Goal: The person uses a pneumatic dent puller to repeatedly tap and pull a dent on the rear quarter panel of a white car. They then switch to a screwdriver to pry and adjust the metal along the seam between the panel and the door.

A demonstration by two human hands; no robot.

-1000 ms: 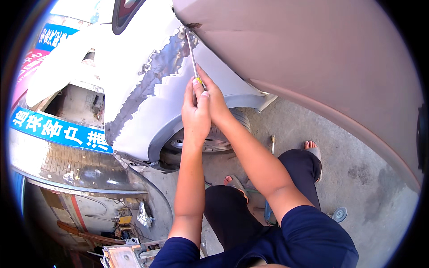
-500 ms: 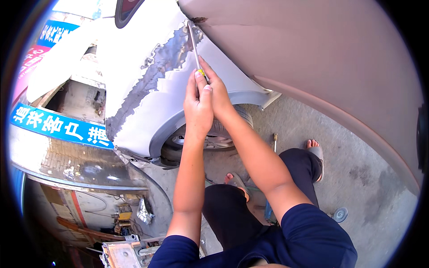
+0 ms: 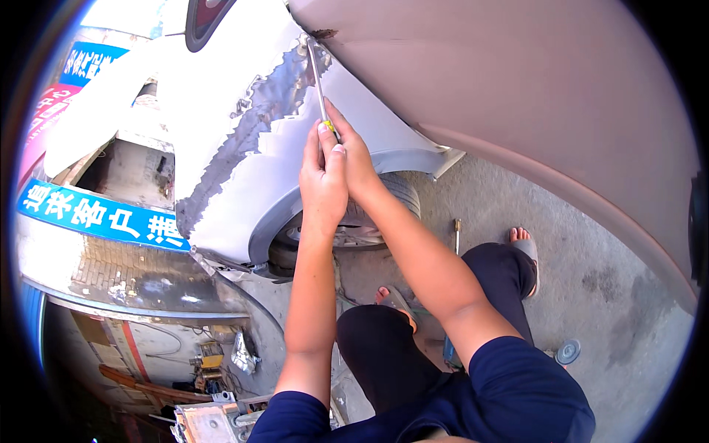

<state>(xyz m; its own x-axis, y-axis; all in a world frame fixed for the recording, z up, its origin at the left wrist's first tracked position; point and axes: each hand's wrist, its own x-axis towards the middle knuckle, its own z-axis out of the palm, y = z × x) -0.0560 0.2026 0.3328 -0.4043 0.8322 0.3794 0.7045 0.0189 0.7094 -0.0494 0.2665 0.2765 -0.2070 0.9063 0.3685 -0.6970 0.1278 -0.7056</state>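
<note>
My left hand (image 3: 323, 177) and my right hand (image 3: 356, 162) are closed together on a screwdriver (image 3: 317, 81) with a long metal shaft and a yellow-marked handle. Its tip sits at the seam beside a small rust spot (image 3: 323, 34), at the upper end of a ragged bare-metal strip (image 3: 244, 133) on a white car panel (image 3: 369, 118). Where exactly the tip makes contact is hard to tell. Below the panel are a grey wheel-arch trim and a tyre (image 3: 399, 199), partly hidden behind my arms.
A large pinkish-beige panel (image 3: 532, 88) fills the right. Signboards (image 3: 100, 214) stand left. My sandalled feet rest on concrete (image 3: 591, 325), near an upright rod-like tool (image 3: 457, 235), a grinder disc (image 3: 568, 351) and a hose (image 3: 266, 317). Cluttered equipment (image 3: 210, 413) lies lower left.
Both hands stay closed on the screwdriver, with its tip near the same seam. Hands and scene shift only slightly up and down in the picture between frames.
</note>
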